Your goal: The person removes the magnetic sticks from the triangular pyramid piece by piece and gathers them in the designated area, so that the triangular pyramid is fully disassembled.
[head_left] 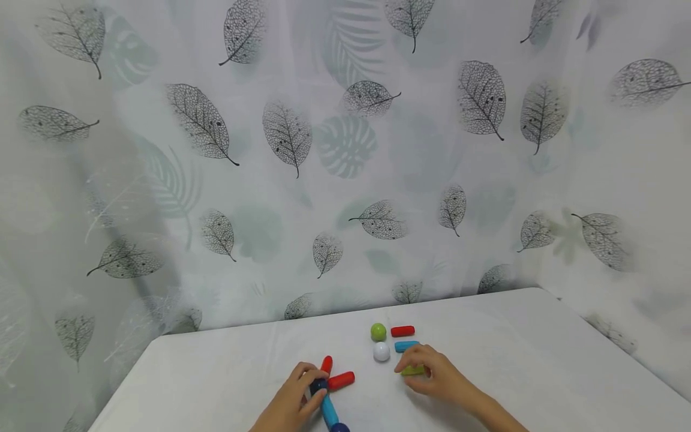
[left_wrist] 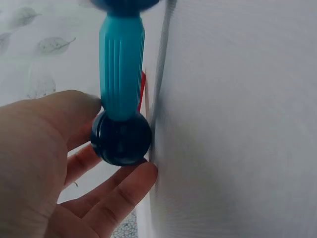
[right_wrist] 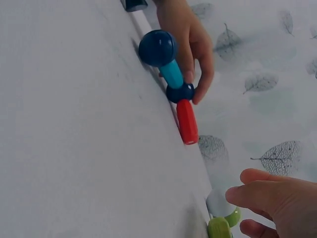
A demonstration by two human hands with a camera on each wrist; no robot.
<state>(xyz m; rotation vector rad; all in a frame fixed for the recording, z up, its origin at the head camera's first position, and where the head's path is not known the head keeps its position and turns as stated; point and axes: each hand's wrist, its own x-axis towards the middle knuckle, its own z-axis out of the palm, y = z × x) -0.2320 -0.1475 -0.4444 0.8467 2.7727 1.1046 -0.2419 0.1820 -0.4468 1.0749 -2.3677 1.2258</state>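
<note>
Head view: green rod (head_left: 412, 371) on worktop (head_left: 540, 348), right of centre near bottom of frame. Long axis roughly left-right. Right hand (head_left: 439, 375) nearer; left hand (head_left: 291, 399) well apart, lower centre. Green rod sits under right hand, in gap between thumb and fingers. Right fingers bent, apart; contact with green rod: can't tell. Left fingers clamped on navy ball (left_wrist: 123, 141), joined to blue rod (left_wrist: 120, 69). White ball (head_left: 381, 351) up-left of green rod.

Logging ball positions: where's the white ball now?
In the head view, the white ball sits right of centre on the table, just below the green ball.
</note>
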